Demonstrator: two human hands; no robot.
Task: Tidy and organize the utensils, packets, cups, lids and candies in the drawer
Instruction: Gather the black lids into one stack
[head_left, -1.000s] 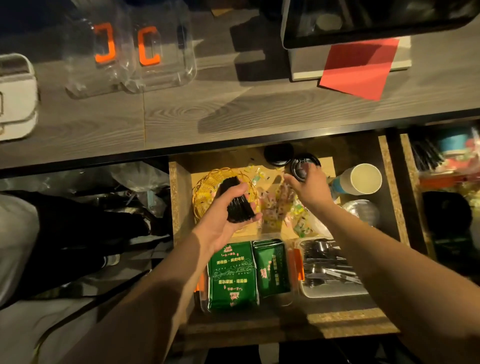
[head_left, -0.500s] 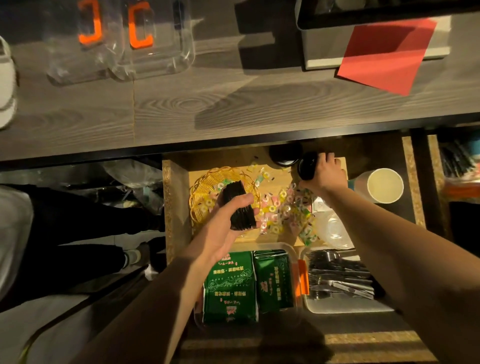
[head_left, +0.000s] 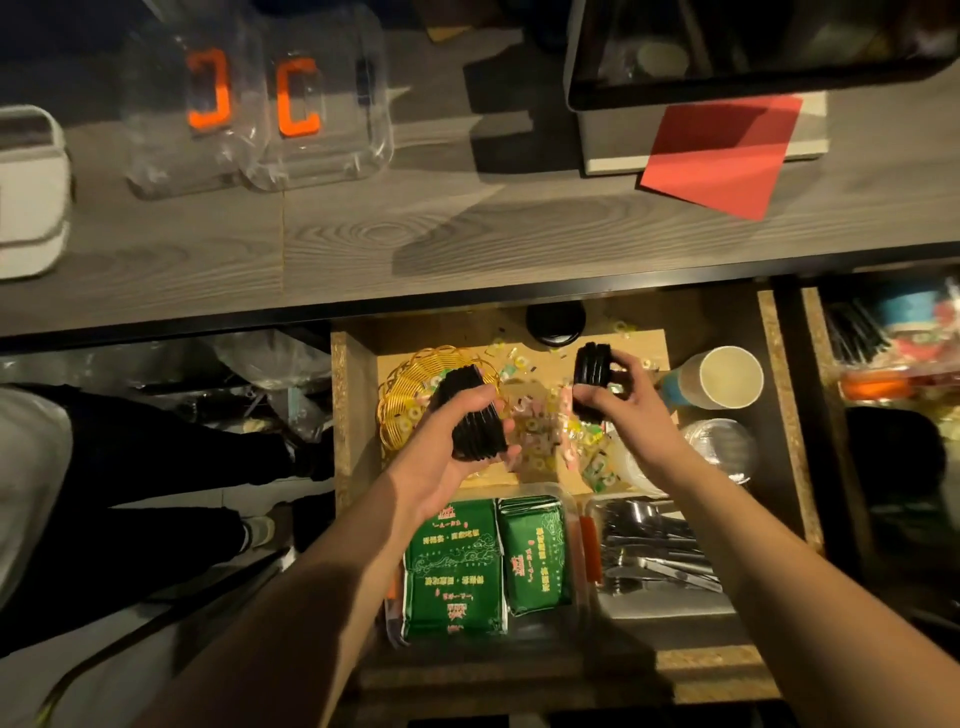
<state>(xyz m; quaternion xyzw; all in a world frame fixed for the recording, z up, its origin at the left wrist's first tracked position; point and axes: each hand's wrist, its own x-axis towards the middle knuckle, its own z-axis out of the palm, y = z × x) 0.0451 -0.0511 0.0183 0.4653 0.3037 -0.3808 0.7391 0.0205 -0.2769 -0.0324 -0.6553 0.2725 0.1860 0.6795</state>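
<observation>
The right hand (head_left: 621, 397) has lifted a short stack of black lids (head_left: 592, 371) away from the back of the drawer (head_left: 769, 374) and now grips it above the scattered candies (head_left: 550, 434), while the left hand (head_left: 457, 441) still clasps a longer stack of black lids (head_left: 475, 415) over the yellow wire basket (head_left: 410, 384). With both stacks held near each other, I judge they are about to be merged into one. One more black lid (head_left: 555, 325) remains at the back of the drawer, beside the paper cup (head_left: 724, 376).
</observation>
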